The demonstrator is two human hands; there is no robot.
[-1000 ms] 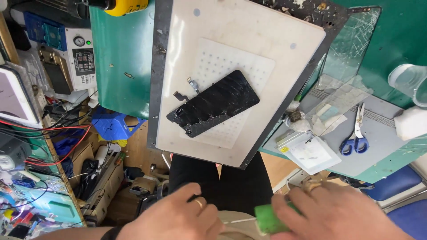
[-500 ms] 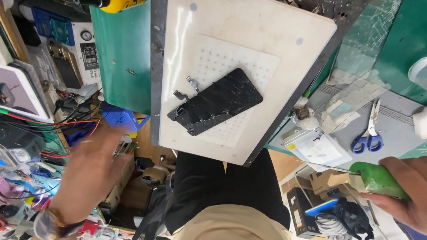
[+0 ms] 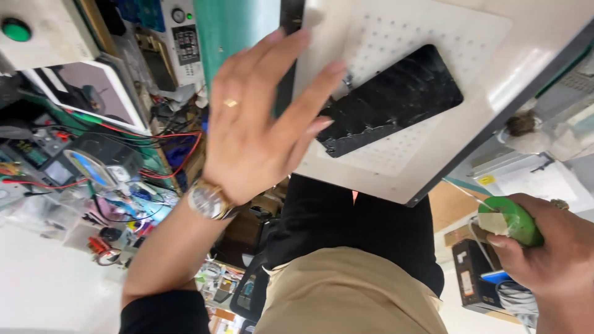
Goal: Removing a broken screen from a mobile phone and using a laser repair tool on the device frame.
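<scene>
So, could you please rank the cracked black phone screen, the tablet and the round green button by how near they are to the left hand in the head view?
1. Cracked black phone screen: at the left hand's fingertips, on the white pad.
2. Tablet: on the cluttered side.
3. Round green button: far corner.

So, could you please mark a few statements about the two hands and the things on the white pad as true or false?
1. The right hand grips a green roll. True.
2. The left hand is closed in a fist. False: its fingers are spread open, reaching toward the black phone screen.
3. The black phone screen lies on a white perforated pad. True.
4. The left wrist is bare. False: it wears a wristwatch.
5. A ring shows on a finger of the left hand. True.
</scene>
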